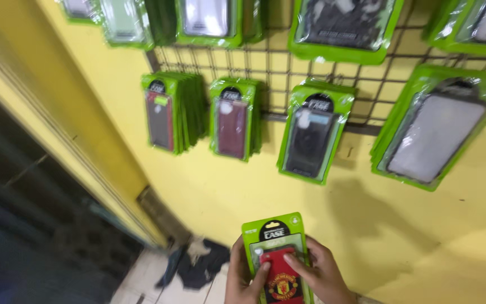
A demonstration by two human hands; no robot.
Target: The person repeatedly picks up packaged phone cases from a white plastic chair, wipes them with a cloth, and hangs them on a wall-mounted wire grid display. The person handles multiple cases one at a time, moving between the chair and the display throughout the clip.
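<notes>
A green packet with a red phone case (277,258) inside is held upright at the bottom of the view. My left hand (242,277) grips its left edge with the thumb on the front. My right hand (322,273) holds its right edge, the fingers lying across the red case. Above, stacks of similar green packets hang on a wire grid (265,62): a red case (163,115), a dark red case (233,119), a black case (313,135) and a grey case (437,132).
The grid hangs on a yellow wall (209,186). More green packets (209,19) hang along the top row. A dark doorway (23,225) is at the left. Dark cloth (198,264) lies on the tiled floor by the wall's foot.
</notes>
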